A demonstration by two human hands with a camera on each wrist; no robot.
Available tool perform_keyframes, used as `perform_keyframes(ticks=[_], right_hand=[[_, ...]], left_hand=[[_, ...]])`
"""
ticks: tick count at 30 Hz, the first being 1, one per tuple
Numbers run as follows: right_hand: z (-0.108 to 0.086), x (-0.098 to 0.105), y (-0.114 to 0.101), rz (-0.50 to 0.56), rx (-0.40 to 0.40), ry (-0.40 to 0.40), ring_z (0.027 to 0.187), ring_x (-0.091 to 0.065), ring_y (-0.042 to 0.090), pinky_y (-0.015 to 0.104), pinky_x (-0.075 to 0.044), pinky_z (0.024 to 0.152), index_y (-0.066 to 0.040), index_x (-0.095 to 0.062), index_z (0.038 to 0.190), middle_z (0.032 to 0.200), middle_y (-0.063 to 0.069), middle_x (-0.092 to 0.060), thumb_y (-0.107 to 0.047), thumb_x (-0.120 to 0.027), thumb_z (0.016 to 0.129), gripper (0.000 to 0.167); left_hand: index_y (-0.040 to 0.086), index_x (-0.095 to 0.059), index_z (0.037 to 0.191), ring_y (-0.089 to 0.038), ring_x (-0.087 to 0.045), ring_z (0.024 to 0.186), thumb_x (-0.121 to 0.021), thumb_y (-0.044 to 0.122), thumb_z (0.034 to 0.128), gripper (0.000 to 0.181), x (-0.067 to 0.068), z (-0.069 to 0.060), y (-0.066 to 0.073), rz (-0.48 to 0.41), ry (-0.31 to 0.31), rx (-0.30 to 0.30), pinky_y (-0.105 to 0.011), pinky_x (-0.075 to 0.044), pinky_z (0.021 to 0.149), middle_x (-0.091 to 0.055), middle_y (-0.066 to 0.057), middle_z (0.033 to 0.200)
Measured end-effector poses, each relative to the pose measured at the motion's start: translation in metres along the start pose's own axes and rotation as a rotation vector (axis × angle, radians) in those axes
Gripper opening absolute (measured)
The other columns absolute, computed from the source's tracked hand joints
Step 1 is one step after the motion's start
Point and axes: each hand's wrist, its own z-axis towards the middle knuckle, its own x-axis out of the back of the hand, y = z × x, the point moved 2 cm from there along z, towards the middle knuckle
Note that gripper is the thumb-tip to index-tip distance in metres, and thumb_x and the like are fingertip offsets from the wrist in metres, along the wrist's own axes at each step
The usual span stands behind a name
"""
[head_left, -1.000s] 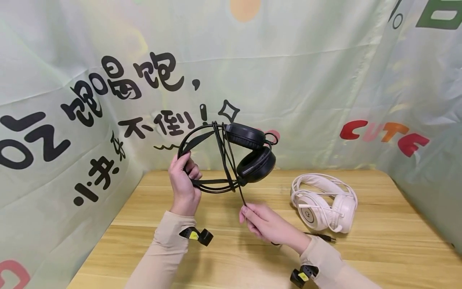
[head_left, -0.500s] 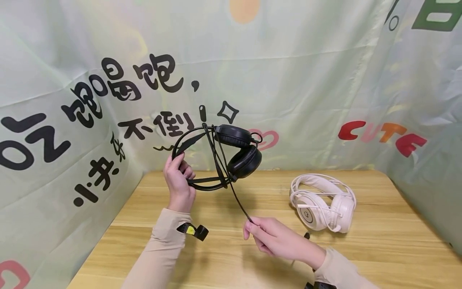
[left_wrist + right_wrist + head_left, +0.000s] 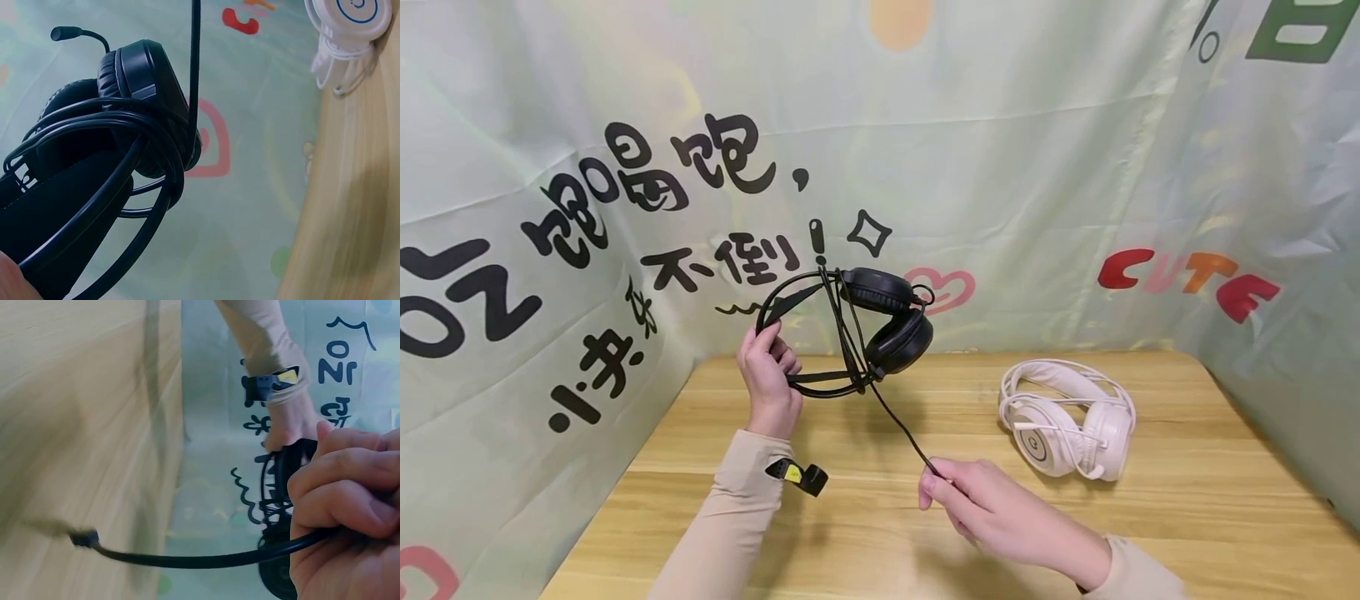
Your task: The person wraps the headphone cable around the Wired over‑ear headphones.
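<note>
My left hand (image 3: 769, 379) grips the headband of a black headset (image 3: 898, 340), held up above the table with its ear cups to the right. Several loops of black cable (image 3: 164, 134) are wrapped across the headband near the ear cups, and a small microphone (image 3: 67, 33) sticks out beside them. From the wrapping, one length of cable (image 3: 901, 425) runs down to my right hand (image 3: 992, 508), which pinches it. Past those fingers the free end hangs with a dark connector (image 3: 83, 538), its tip blurred.
On the right of the wooden table (image 3: 865, 533) lies a white headset (image 3: 1108, 433) with its own cable wound around it. A printed cloth (image 3: 1000, 183) stands behind the table and along both sides.
My right hand has drawn away down and to the right, and the length of cable between it and the headset has grown. The left hand and headset have shifted slightly left.
</note>
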Motion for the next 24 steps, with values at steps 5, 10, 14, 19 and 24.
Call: perform_keyframes(ticks=[5,10,14,19,24], right_hand=[[-0.006,0.006,-0.009,-0.065,0.023,0.037,0.053,-0.038,-0.01,0.016,-0.04,0.051,-0.021,-0.065,0.102,0.063,-0.02,-0.041,-0.017,-0.045,0.116,0.025],[-0.012,0.014,-0.02,-0.114,0.038,0.057,0.052,-0.036,-0.012,0.016,-0.04,0.049,-0.027,-0.064,0.1,0.063,-0.022,-0.039,-0.018,-0.047,0.116,0.025],[-0.017,0.02,-0.03,-0.158,0.075,0.084,0.054,-0.034,-0.014,0.015,-0.039,0.051,-0.03,-0.062,0.099,0.062,-0.021,-0.037,-0.016,-0.049,0.115,0.025],[-0.021,0.026,-0.041,-0.242,0.143,0.136,0.057,-0.031,-0.015,0.012,-0.038,0.054,-0.031,-0.063,0.101,0.064,-0.021,-0.036,-0.011,-0.053,0.112,0.026],[-0.024,0.036,-0.054,-0.296,0.221,0.171,0.062,-0.031,-0.015,0.008,-0.04,0.059,-0.03,-0.064,0.104,0.068,-0.018,-0.039,-0.006,-0.058,0.109,0.026]], left_hand=[[0.017,-0.044,0.081,-0.003,-0.024,0.045,-0.056,0.01,0.1022,0.026,0.003,0.002,-0.004,0.009,0.001,0.003,-0.021,-0.019,0.049,-0.029,0.009,0.056],[0.018,-0.04,0.08,-0.003,-0.024,0.045,-0.057,0.008,0.1014,0.029,0.004,0.005,-0.008,0.018,-0.005,0.001,-0.021,-0.019,0.049,-0.03,0.01,0.055],[0.018,-0.037,0.079,-0.003,-0.024,0.045,-0.057,0.008,0.1018,0.032,0.007,0.006,-0.011,0.038,0.002,0.001,-0.021,-0.019,0.049,-0.029,0.01,0.056],[0.016,-0.039,0.08,-0.004,-0.024,0.045,-0.056,0.009,0.1033,0.03,0.011,0.006,-0.012,0.072,-0.014,0.014,-0.021,-0.019,0.048,-0.029,0.009,0.057],[0.014,-0.045,0.083,-0.005,-0.024,0.045,-0.057,0.012,0.104,0.024,0.014,0.005,-0.014,0.137,-0.061,0.032,-0.02,-0.021,0.048,-0.031,0.008,0.059]])
